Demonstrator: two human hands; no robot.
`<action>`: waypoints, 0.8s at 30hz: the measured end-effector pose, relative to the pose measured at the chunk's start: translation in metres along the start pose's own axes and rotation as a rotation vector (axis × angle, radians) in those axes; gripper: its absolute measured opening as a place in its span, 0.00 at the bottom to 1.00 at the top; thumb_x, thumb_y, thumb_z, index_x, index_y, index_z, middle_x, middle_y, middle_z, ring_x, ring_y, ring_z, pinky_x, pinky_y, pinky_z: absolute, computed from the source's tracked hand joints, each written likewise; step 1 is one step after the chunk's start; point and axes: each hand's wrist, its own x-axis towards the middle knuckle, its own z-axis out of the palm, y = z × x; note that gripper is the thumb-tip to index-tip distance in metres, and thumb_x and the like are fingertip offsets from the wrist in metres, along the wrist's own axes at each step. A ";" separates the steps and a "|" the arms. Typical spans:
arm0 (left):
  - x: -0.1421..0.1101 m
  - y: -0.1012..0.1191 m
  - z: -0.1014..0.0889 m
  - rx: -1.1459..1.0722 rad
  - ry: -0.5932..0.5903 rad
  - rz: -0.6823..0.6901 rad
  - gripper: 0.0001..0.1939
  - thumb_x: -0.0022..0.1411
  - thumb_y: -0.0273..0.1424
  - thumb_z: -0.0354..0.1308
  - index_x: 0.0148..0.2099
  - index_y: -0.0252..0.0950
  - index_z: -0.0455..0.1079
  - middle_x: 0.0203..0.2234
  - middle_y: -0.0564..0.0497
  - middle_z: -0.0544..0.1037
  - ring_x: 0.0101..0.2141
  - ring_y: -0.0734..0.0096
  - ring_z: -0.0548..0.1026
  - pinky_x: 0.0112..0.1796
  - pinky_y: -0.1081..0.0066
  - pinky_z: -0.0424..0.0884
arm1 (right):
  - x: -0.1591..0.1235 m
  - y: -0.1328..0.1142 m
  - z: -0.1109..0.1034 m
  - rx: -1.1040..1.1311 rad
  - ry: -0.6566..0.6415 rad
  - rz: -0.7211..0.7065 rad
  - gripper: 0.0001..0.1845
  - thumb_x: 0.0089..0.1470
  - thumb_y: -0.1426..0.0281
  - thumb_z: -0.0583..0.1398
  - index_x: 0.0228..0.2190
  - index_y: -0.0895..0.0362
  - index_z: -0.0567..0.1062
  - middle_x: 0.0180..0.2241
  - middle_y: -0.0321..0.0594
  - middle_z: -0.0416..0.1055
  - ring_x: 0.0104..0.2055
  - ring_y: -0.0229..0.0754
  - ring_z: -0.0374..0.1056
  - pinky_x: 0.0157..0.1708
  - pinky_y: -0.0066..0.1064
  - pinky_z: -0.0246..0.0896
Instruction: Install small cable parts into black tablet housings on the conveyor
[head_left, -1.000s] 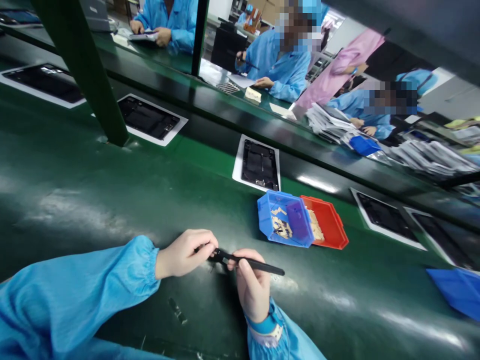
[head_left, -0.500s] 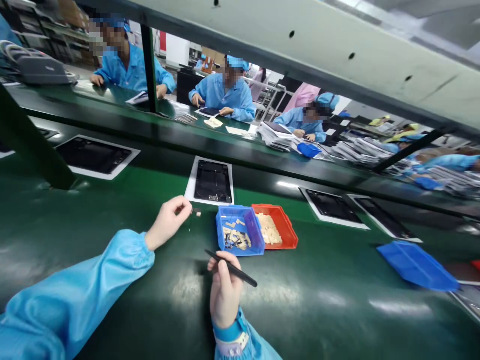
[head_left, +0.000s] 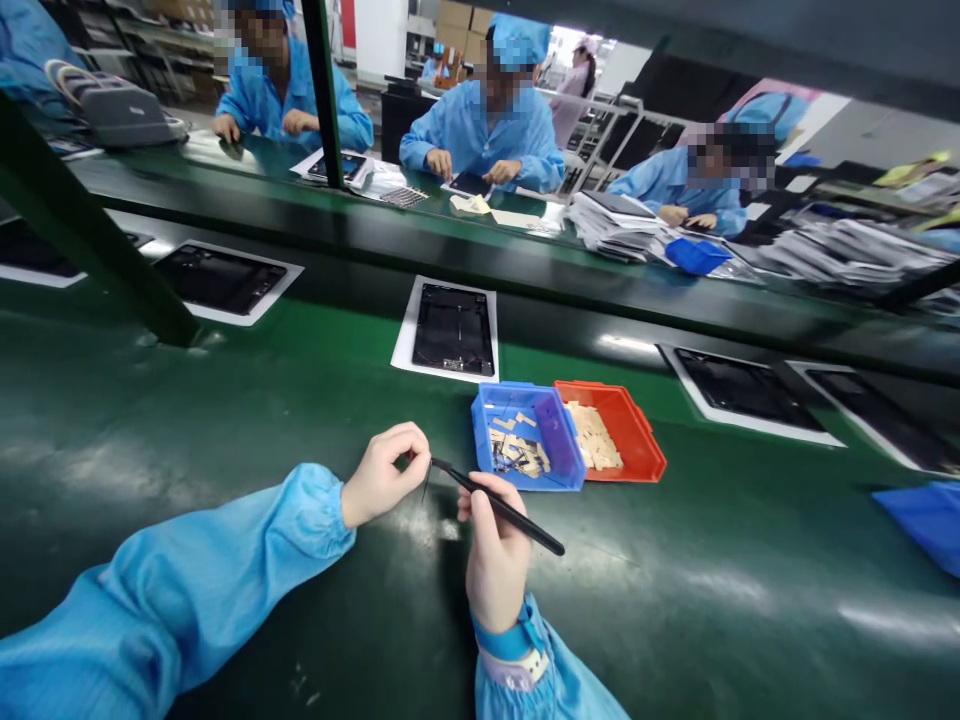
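Observation:
My left hand (head_left: 386,473) is closed in a pinch, thumb against index finger. From the fingertips hangs a thin dark wire-like piece (head_left: 426,486), too small to make out fully. In my right hand (head_left: 496,550) are black tweezers (head_left: 517,517), held like a pen. Their tips meet the left fingertips; whether they grip the piece I cannot tell. Just beyond the hands stands a blue bin (head_left: 530,477) with pale tabs and small dark parts inside. A red bin (head_left: 637,455) holding pale pieces (head_left: 595,436) touches its right side.
Behind the bins, an open tablet housing (head_left: 454,330) lies on a white sheet. More housings (head_left: 225,278) line the dark strip to left and right. A green post (head_left: 112,240) rises at left, and another blue bin (head_left: 926,520) sits far right. Co-workers (head_left: 487,130) sit across the bench.
My hands have come together, and the tweezer tips now reach the left fingertips. The view has shifted, so the bins appear farther right. Before, a small pale bit showed at my left fingertips.

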 end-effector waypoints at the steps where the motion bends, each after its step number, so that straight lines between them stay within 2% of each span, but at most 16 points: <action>1: 0.000 0.000 0.000 -0.011 -0.018 0.008 0.11 0.59 0.23 0.49 0.24 0.36 0.59 0.22 0.53 0.66 0.26 0.74 0.66 0.29 0.72 0.63 | 0.001 0.000 0.000 0.015 -0.004 0.015 0.08 0.54 0.65 0.59 0.36 0.53 0.73 0.30 0.34 0.70 0.30 0.36 0.66 0.32 0.30 0.60; 8: -0.002 0.001 -0.001 -0.065 -0.090 0.042 0.11 0.60 0.24 0.48 0.24 0.36 0.59 0.22 0.52 0.66 0.26 0.74 0.66 0.29 0.72 0.63 | 0.003 0.001 0.000 0.112 -0.047 0.071 0.06 0.53 0.65 0.59 0.34 0.53 0.74 0.28 0.34 0.71 0.31 0.38 0.67 0.35 0.31 0.60; 14: -0.002 0.002 0.000 -0.051 -0.139 -0.007 0.11 0.61 0.26 0.48 0.25 0.36 0.59 0.23 0.52 0.67 0.27 0.74 0.66 0.30 0.72 0.63 | 0.002 -0.001 0.000 0.108 -0.072 0.077 0.06 0.54 0.66 0.59 0.34 0.54 0.74 0.28 0.34 0.71 0.32 0.38 0.67 0.36 0.32 0.60; 17: -0.002 0.001 -0.002 0.003 -0.159 0.009 0.13 0.62 0.28 0.45 0.25 0.36 0.59 0.23 0.51 0.67 0.27 0.73 0.66 0.30 0.72 0.64 | 0.002 0.000 -0.001 0.078 -0.075 0.085 0.08 0.53 0.65 0.59 0.34 0.55 0.74 0.29 0.36 0.71 0.31 0.39 0.68 0.36 0.33 0.62; 20: 0.003 -0.006 -0.011 0.249 -0.284 0.054 0.12 0.63 0.31 0.43 0.28 0.36 0.64 0.27 0.49 0.70 0.31 0.69 0.68 0.35 0.69 0.65 | 0.002 0.001 0.000 0.037 -0.031 0.070 0.09 0.52 0.64 0.60 0.35 0.56 0.74 0.30 0.37 0.72 0.31 0.40 0.68 0.36 0.34 0.63; 22: 0.014 -0.016 -0.022 0.492 -0.348 -0.040 0.11 0.61 0.34 0.46 0.31 0.37 0.66 0.31 0.48 0.72 0.35 0.66 0.69 0.40 0.67 0.64 | 0.002 0.001 -0.001 0.028 0.022 0.036 0.09 0.52 0.64 0.60 0.35 0.55 0.74 0.31 0.37 0.72 0.31 0.39 0.69 0.36 0.34 0.64; 24: 0.034 -0.031 -0.036 0.672 -0.300 -0.201 0.12 0.62 0.36 0.45 0.34 0.38 0.68 0.34 0.48 0.73 0.39 0.65 0.69 0.44 0.67 0.63 | 0.002 0.000 -0.003 0.047 0.058 0.005 0.09 0.52 0.63 0.60 0.35 0.55 0.74 0.30 0.37 0.72 0.31 0.39 0.68 0.35 0.33 0.65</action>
